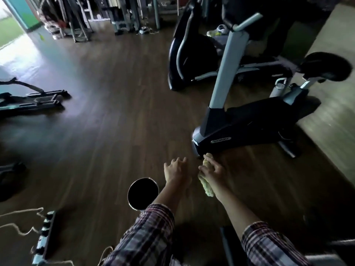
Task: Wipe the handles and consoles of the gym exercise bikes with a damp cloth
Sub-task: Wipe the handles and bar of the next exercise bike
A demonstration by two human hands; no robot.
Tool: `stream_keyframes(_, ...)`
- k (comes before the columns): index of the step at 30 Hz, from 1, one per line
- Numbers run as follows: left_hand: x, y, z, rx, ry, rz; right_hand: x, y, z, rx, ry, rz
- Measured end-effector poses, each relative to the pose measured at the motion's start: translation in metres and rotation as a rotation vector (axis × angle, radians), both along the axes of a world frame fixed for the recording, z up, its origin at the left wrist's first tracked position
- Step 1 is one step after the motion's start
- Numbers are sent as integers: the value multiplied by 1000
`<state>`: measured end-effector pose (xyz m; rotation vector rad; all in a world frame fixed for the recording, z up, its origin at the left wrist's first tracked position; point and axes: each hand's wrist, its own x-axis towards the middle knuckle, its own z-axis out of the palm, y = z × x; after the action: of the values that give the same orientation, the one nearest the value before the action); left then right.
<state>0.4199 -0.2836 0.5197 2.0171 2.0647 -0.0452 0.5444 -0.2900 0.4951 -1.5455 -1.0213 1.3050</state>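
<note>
Both my arms reach forward in plaid sleeves over a dark wooden floor. My right hand point(212, 167) is shut on a pale yellow-green cloth point(206, 186), which bunches under the palm and hangs back along the wrist. My left hand point(176, 168) is beside it, fingers spread, holding nothing. Just ahead of both hands stands a black and grey exercise bike point(247, 120) with a tall grey post, a grey handle bar point(247, 21) at the top and a black saddle point(326, 66) at the right. Its console is not visible.
A round dark metal bucket point(143, 193) stands on the floor left of my left forearm. A second black bike point(192, 54) is behind the first. Low equipment point(32, 100) lies at the left, racks point(80, 18) line the back, and a rope point(21, 221) trails at bottom left.
</note>
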Motion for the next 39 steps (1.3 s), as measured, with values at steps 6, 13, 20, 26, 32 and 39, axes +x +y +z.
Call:
stream_keyframes(6,13,78,13,56,6,-268,6,45,18,-12,151,-271)
stream_keyframes(13,93,133,30,68,13,-598,68,64,32,3,121,-521)
stream_keyframes(20,213,173,38,123,15,-863,167,79,47,86,36,-798)
stream_keyframes(26,298,178,52,161,-7,-1033,227,69,78,170,-126,-909)
stream_keyframes(32,356,179,87,140,-100,-1223,264,55,110,265,-90,-1166)
stream_keyframes(39,414,178,137,244,-157,-1449,297,40,150,305,-311,-1418)
